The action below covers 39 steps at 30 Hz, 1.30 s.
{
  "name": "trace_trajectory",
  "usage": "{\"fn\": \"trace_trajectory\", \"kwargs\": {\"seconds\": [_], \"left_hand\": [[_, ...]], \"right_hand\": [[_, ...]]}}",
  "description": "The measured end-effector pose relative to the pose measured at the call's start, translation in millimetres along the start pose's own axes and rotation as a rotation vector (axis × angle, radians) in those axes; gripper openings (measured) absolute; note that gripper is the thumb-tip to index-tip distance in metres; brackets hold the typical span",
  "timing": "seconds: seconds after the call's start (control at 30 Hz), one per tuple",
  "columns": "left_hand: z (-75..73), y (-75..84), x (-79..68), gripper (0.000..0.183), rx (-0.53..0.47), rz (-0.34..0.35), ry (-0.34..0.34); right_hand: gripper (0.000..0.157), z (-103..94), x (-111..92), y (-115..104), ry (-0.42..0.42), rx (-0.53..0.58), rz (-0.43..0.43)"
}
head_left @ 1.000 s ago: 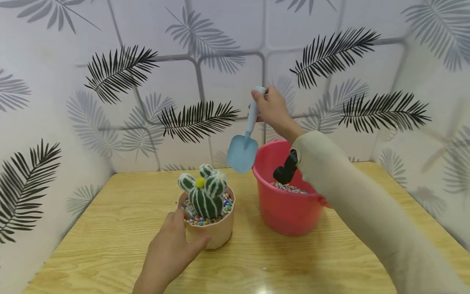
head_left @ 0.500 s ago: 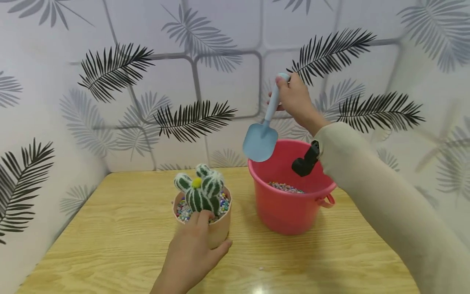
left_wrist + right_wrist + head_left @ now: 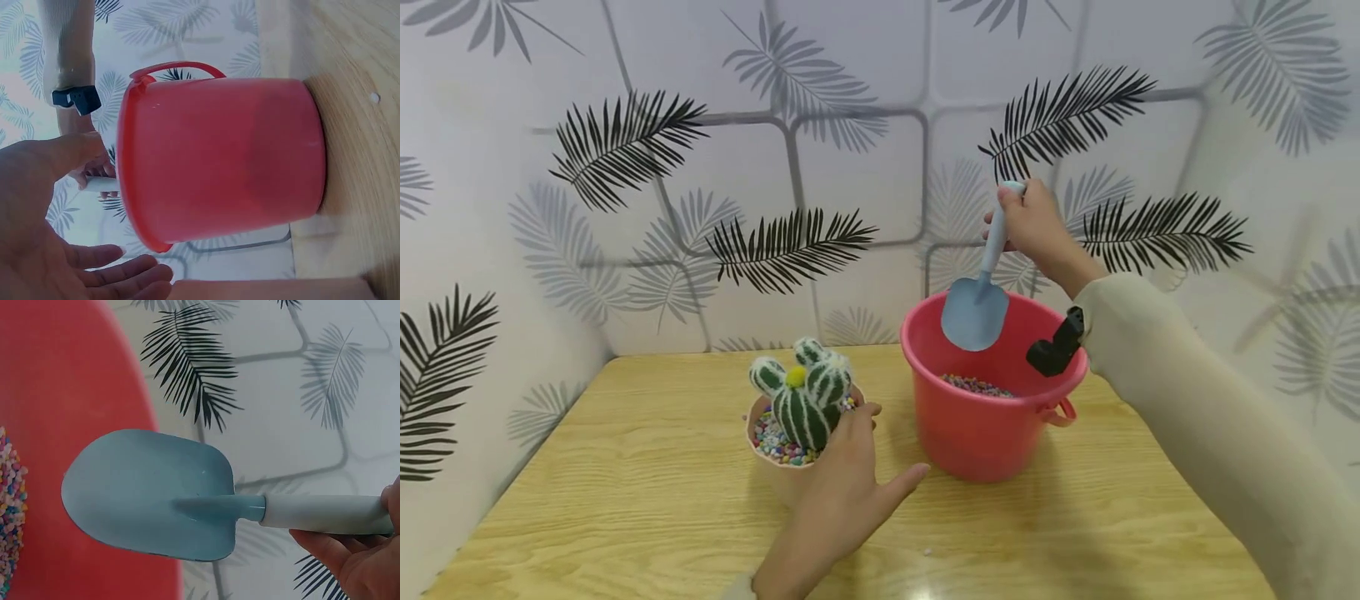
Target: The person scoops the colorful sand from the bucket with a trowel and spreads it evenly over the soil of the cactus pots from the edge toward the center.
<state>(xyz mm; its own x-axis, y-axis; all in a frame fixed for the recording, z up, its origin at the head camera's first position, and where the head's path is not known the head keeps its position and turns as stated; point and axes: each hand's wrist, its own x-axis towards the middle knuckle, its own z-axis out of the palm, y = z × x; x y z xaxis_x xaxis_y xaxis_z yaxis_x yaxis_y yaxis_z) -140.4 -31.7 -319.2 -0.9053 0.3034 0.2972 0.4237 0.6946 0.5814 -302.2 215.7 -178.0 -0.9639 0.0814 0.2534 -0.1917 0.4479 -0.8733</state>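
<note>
My right hand (image 3: 1037, 221) grips the pale handle of a light blue trowel (image 3: 976, 312), blade pointing down inside the mouth of a red bucket (image 3: 992, 433). In the right wrist view the trowel's blade (image 3: 150, 494) carries nothing. Small coloured pebbles (image 3: 977, 386) lie at the bottom of the bucket. My left hand (image 3: 842, 492) is spread, thumb out toward the bucket, in front of the right side of a peach pot (image 3: 775, 475); whether it touches the pot I cannot tell. A knitted green and white cactus (image 3: 805, 408) with a yellow bloom stands in the pot among coloured pebbles.
Everything stands on a light wooden table (image 3: 647, 475) against a leaf-patterned wall (image 3: 850, 183). One pale pebble (image 3: 927, 552) lies on the table near the front. The bucket's red handle (image 3: 1060, 414) hangs at its right side.
My right hand has carried the trowel rightward from beside the bucket, then lowered its blade into the mouth. My left hand has moved right across the front of the pot.
</note>
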Motion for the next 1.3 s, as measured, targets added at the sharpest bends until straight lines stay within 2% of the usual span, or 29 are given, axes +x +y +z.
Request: {"fn": "trace_trajectory", "kwargs": {"seconds": [0.13,0.33,0.5,0.63,0.9,1.1,1.3], "left_hand": [[8.7,-1.3,11.6,0.083,-0.088,-0.027,-0.013],[20.5,-1.4,30.0,0.089,-0.253,-0.031,-0.010],[30.2,2.1,43.5,0.099,-0.312,-0.048,0.009],[36.8,4.6,53.0,0.104,-0.373,-0.043,0.020],[41.3,4.8,68.8,0.110,-0.441,0.018,0.047],[44.7,8.7,75.4,0.114,-0.454,-0.038,0.012],[46.0,9.1,79.9,0.113,-0.411,-0.043,0.047]], "right_hand": [[0.044,-2.1,-0.5,14.1,-0.014,-0.008,-0.009],[0.047,-5.1,-3.8,35.7,-0.052,-0.029,0.017],[0.046,-6.3,-7.0,54.3,-0.120,-0.051,-0.002],[0.044,-5.5,-9.5,60.8,-0.194,-0.044,-0.002],[0.051,-5.9,-4.8,65.6,-0.293,0.002,0.029],[0.048,-8.4,-7.0,72.3,-0.365,0.019,0.072],[0.053,-12.1,-8.4,72.7,-0.399,-0.060,0.090]]}}
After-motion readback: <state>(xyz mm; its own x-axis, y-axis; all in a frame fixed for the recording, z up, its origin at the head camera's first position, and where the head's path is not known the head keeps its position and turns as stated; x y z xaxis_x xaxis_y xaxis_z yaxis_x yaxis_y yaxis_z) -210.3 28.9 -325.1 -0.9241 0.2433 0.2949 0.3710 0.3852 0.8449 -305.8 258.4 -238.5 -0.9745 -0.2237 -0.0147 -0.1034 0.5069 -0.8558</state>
